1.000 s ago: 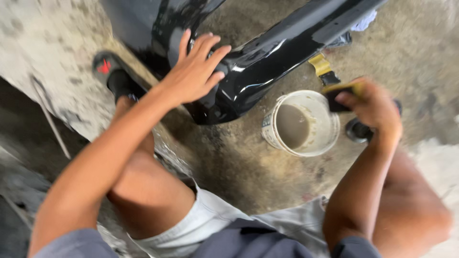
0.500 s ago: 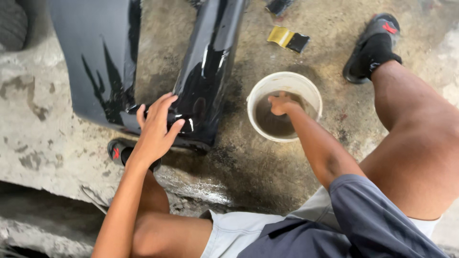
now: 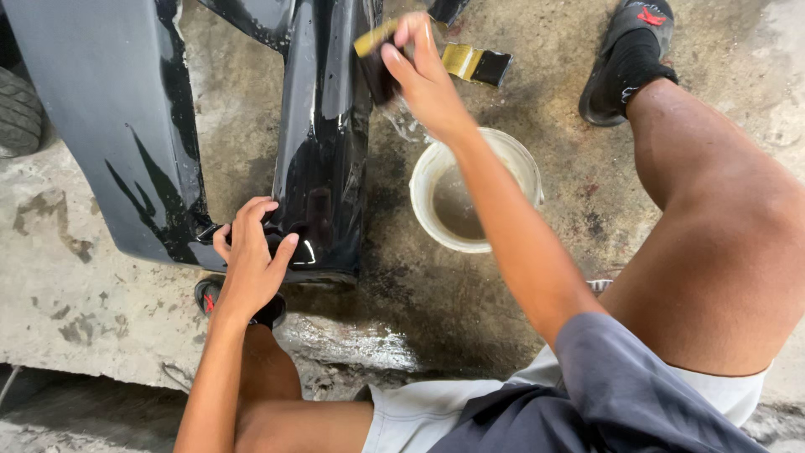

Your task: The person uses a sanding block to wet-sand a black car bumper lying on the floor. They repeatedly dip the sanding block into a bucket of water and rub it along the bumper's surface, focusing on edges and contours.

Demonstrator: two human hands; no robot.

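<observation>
A glossy black car body panel (image 3: 323,143) lies wet on the concrete floor. My left hand (image 3: 250,262) rests on its near edge with the fingers curled over the rim. My right hand (image 3: 423,71) is raised over the panel's upper right side and grips a dark sanding block with a yellow strip (image 3: 375,57), pressed against the panel. Water drips below that hand. A white bucket (image 3: 516,164) of murky water stands just right of the panel, under my right forearm.
A second yellow and black block (image 3: 476,64) lies on the floor beyond the bucket. My black sandals show at top right (image 3: 625,59) and beneath my left wrist (image 3: 210,295). A tyre (image 3: 15,109) sits at the left edge. A concrete step runs along the bottom.
My right hand came out of the bucket and rose to the panel with the wet block. My left hand stayed on the panel's near edge. The view shifted slightly.
</observation>
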